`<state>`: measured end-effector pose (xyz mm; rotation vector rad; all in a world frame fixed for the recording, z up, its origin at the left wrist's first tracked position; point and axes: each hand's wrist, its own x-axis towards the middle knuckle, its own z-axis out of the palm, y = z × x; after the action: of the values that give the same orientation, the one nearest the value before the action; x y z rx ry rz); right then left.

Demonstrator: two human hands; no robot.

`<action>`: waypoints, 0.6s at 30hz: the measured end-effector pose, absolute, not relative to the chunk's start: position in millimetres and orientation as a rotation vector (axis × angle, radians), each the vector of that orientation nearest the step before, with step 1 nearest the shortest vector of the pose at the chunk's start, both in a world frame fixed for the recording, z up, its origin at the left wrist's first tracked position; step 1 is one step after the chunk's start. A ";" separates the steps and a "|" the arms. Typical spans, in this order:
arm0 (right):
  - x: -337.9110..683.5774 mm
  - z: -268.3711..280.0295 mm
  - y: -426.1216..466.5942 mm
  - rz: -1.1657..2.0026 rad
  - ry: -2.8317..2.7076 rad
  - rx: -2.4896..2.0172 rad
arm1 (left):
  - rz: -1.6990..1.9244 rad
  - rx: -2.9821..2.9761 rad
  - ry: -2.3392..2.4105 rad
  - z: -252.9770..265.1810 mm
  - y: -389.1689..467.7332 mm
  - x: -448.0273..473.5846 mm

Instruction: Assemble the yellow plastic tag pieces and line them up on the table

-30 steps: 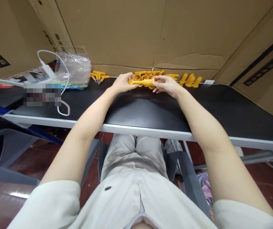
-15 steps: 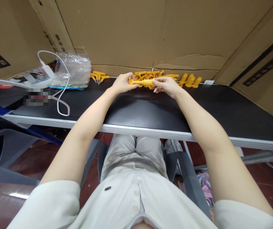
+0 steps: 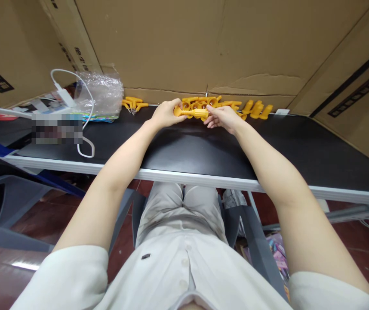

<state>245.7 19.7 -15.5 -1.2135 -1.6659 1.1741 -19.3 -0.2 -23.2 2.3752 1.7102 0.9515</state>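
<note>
A yellow plastic piece (image 3: pixel 198 113), with a thicker barrel at its right end and a thin neck to the left, lies level above the black table. My left hand (image 3: pixel 167 113) is closed round its rounded left end. At the barrel's right end, my right hand (image 3: pixel 225 118) pinches it between thumb and forefinger, the other fingers loosely curled. Just behind it are several yellow cup-shaped parts (image 3: pixel 212 101) with round openings. Yellow T-shaped handles with metal spirals, like corkscrews (image 3: pixel 134 103), rest left of my left hand. Several yellow bell-shaped parts (image 3: pixel 256 109) stand to the right of my right hand.
Tall cardboard (image 3: pixel 171 47) walls in the black table (image 3: pixel 200 150) at the back and sides. Clear plastic bags (image 3: pixel 99 92) and a white cable (image 3: pixel 90 148) lie on the left. A white tag (image 3: pixel 282 112) sits at the back right. A pale metal edge (image 3: pixel 187 175) runs along the front.
My right fingers have shifted slightly at the barrel's end, and more of the barrel shows. My left hand keeps its hold, almost unmoved.
</note>
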 end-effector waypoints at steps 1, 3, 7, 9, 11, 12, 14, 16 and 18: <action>246.0 -16.5 21.2 1.178 -1.670 -1.213 | 0.946 2.375 1.719 -22.5 -1.4 -18.4; 247.1 -17.9 24.3 1.188 -1.679 -1.218 | 0.934 2.375 1.740 -21.6 -3.0 -17.2; 250.4 -16.1 28.8 1.218 -1.649 -1.250 | 0.931 2.373 1.752 -22.8 -1.5 -18.8; 252.1 -12.8 28.4 1.223 -1.620 -1.255 | 0.942 2.373 1.732 -24.2 0.7 -21.0; 253.4 -9.1 25.7 1.218 -1.593 -1.252 | 0.948 2.376 1.729 -25.3 2.5 -22.7; 253.8 -7.4 23.6 1.214 -1.585 -1.249 | 0.948 2.378 1.735 -25.8 3.3 -23.3; 254.1 -5.2 19.0 1.206 -1.589 -1.238 | 0.948 2.381 1.752 -26.8 4.6 -23.7; 253.6 -4.9 15.2 1.202 -1.618 -1.219 | 0.953 2.390 1.748 -27.8 5.9 -23.9; 252.5 -6.0 13.2 1.194 -1.648 -1.203 | 0.967 2.401 1.729 -28.9 7.2 -24.0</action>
<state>252.5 13.2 -6.0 -1.2035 -1.6485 1.1940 -24.0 7.2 -28.9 2.4012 1.7291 0.9674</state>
